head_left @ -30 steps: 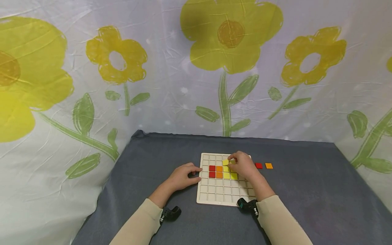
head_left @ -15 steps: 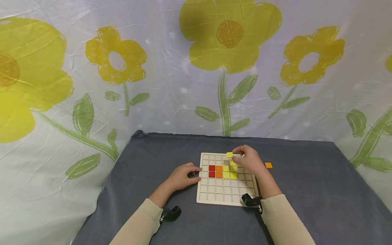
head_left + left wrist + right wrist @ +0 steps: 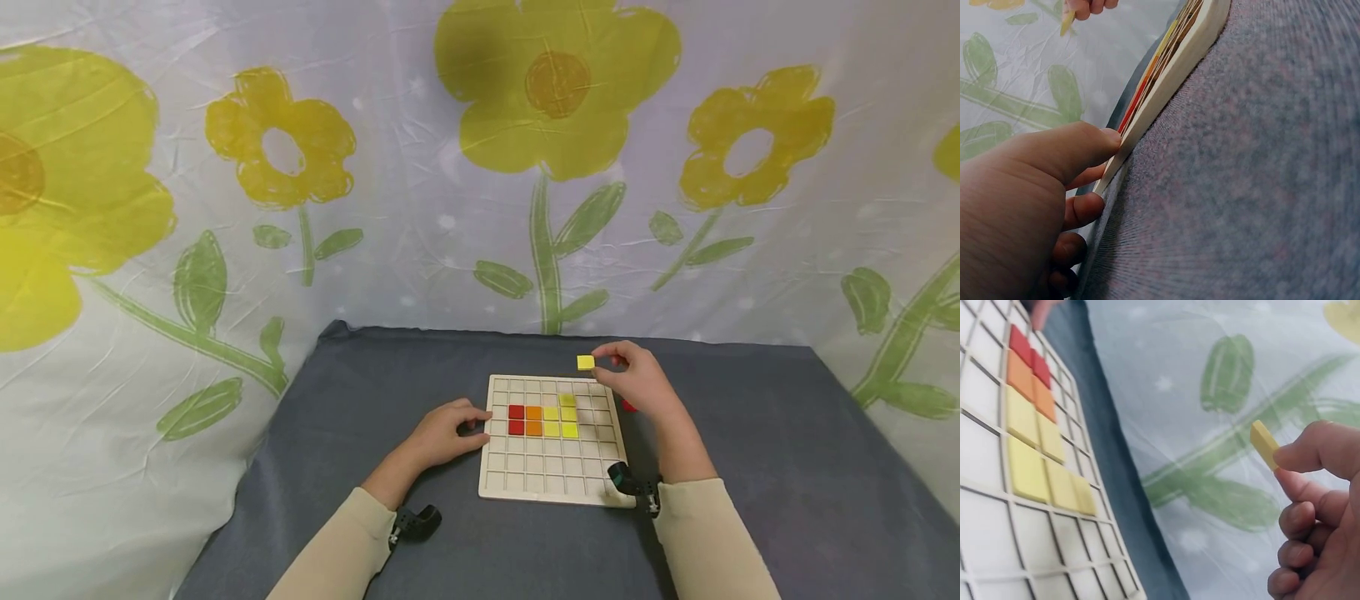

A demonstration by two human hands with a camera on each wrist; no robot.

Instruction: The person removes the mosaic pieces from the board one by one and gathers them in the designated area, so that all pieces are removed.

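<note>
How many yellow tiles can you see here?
6. The right hand holds one yellow tile; the other five are on the board: two next to the orange tiles, and three in a line beside those two. The right hand may hide more.

This looks like a makeshift recording booth. Pale flower-printed cloth [image 3: 405, 167] hangs around a grey-draped bench [image 3: 765, 467], and the person [image 3: 337, 546] wears black wrist devices [image 3: 420, 523]. The building itself is hidden.

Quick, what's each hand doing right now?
Left hand: open, touching the edge of the wooden board.
Right hand: closed, pinching a yellow tile above the table.
</note>
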